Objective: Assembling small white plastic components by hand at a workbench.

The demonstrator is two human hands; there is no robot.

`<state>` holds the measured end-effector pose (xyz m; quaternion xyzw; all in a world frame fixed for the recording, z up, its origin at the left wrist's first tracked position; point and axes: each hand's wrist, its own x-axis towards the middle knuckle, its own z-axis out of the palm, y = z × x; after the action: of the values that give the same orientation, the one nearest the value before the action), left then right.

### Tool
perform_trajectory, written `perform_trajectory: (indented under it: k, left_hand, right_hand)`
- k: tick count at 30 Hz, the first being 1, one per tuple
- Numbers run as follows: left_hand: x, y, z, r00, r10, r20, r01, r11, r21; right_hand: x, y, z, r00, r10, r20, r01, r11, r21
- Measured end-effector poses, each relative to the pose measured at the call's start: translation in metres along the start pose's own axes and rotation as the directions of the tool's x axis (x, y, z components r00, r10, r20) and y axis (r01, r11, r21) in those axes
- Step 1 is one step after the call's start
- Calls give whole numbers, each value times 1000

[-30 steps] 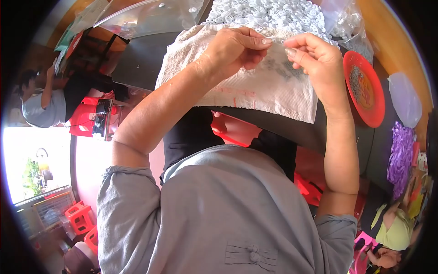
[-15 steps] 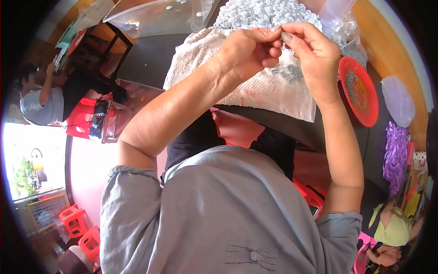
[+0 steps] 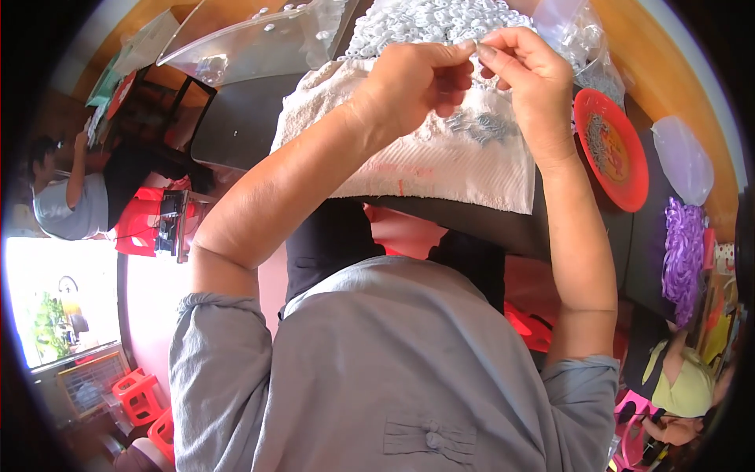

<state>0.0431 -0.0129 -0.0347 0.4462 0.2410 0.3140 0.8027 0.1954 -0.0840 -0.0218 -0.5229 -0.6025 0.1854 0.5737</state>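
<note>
My left hand [image 3: 413, 82] and my right hand [image 3: 539, 86] meet above the towel, thumbs and forefingers pinched tip to tip. Whatever sits between the fingertips is too small to make out. Beneath them a cream towel [image 3: 377, 169] covers part of the dark table. Small grey metal-looking pieces [image 3: 487, 127] lie loose on the towel, just under my right hand. Right beyond the hands spreads a heap of small white plastic pieces [image 3: 440, 22], each with a hole or loop shape.
To the right stands a red plate [image 3: 635, 169] holding more grey pieces, near clear plastic bags [image 3: 602, 67] and a purple bundle of strips [image 3: 683, 259]. A clear plastic bin [image 3: 236, 55] is at the far left. Other people [image 3: 71, 193] sit at both sides.
My view has shifted slightly, so the table's things appear a little displaced. Both hands stay pinched together; my left hand has turned a little, its lower fingers curling further under.
</note>
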Motion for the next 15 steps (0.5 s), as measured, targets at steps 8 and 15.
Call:
perform_trajectory:
  k: [8,15]
  left_hand:
    - [65,-27,-1,872,322,369,-414,83,907]
    - [78,-33,5,935,137,328,-330,-10,944]
  right_hand:
    - [7,18,-28,982,182,-46,-173,972,162]
    - [5,19,-24,977,212,9,-212,970,120]
